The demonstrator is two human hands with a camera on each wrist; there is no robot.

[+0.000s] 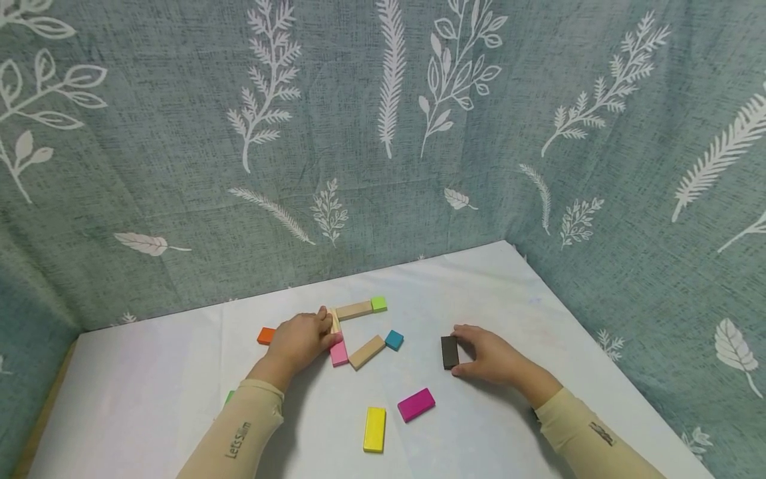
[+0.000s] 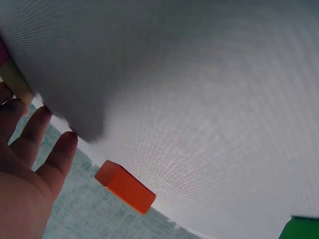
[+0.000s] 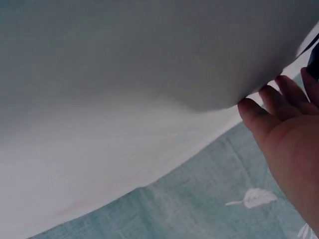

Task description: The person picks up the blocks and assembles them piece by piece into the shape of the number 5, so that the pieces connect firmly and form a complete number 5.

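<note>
In the head view my left hand (image 1: pixel 302 340) pinches a small plain wooden block (image 1: pixel 334 320), its thumb by the pink block (image 1: pixel 338 352) that adjoins it. Past those fingers lie another wooden block (image 1: pixel 354 311) and a lime green cube (image 1: pixel 379 304) at its end. A slanted wooden block (image 1: pixel 367 352) runs from the pink one to a blue cube (image 1: pixel 394 340). Over to the right, my right hand (image 1: pixel 493 357) holds a black block (image 1: pixel 450 352) by its two ends, thumb near and fingers far. The right wrist view shows only a dark sliver of it.
An orange block (image 1: pixel 266 336) sits left of my left hand, and a green block (image 1: pixel 229 396) is partly covered by the sleeve. Nearer me are a yellow block (image 1: pixel 374 430) and a magenta block (image 1: pixel 416 404). A patterned curtain (image 1: pixel 371 166) stands behind the white table (image 1: pixel 509 286).
</note>
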